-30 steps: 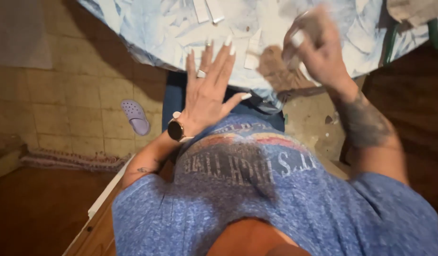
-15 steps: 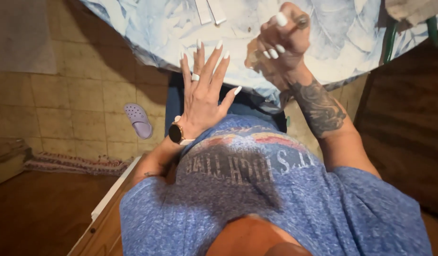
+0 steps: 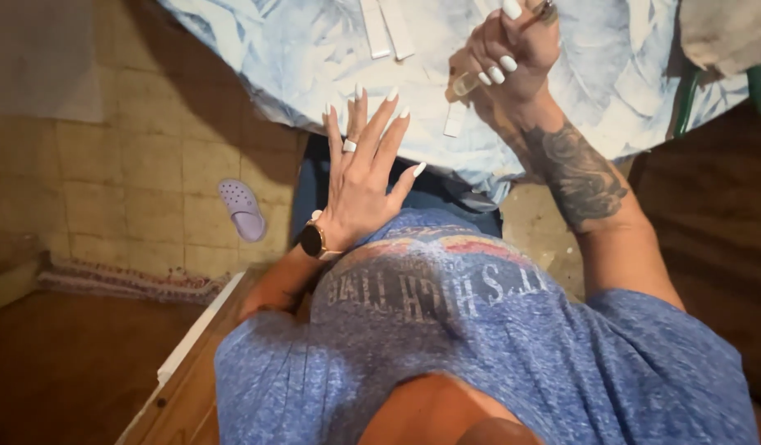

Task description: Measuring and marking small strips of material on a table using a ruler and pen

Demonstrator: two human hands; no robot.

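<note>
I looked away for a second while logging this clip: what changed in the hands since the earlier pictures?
The right hand drew in from an open reach over the table and curled its fingers around a thin stick-like tool, now raised above the blue-patterned cloth. The left hand stayed spread flat, palm down; the white strips and the lilac shoe kept their places.

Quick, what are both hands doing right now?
Left hand: open, fingers spread flat, holding nothing.
Right hand: closed around a small slim stick-like thing; what it is cannot be told.

No packages, labels, signs, screens visible
</note>
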